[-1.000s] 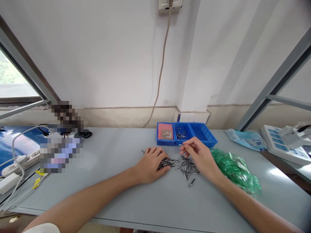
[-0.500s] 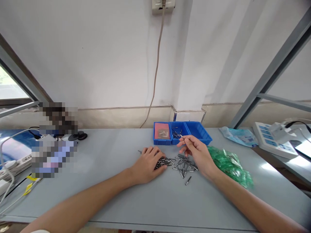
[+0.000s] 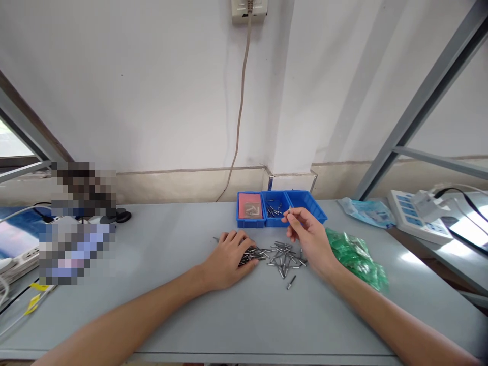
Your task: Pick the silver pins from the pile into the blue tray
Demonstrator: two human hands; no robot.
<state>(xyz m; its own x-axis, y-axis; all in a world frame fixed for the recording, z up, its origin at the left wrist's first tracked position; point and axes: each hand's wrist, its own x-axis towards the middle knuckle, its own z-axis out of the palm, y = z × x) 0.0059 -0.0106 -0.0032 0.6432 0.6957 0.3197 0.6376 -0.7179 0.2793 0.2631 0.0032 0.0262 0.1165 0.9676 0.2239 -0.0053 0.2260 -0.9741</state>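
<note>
A pile of small metal pins (image 3: 280, 255) lies on the grey table (image 3: 244, 315). My left hand (image 3: 229, 256) rests palm down on the pile's left edge, fingers curled over some pins. My right hand (image 3: 308, 236) is raised above the pile's right side, pinching one small metal pin (image 3: 288, 211) between thumb and fingers, close to the front of the blue tray (image 3: 280, 207). The blue tray has three compartments: a pink pad in the left one, several pins in the middle one, the right one looks bare.
A heap of green plastic bags (image 3: 356, 258) lies right of the pins. Further right are a light blue packet (image 3: 368, 212) and a white device (image 3: 423, 216). Power strips and cables (image 3: 15, 256) sit at the left. A cable hangs down the wall.
My right hand has lifted off the pile with a pin and moved up toward the blue tray. The left hand stays on the pins. The view has drifted slightly.
</note>
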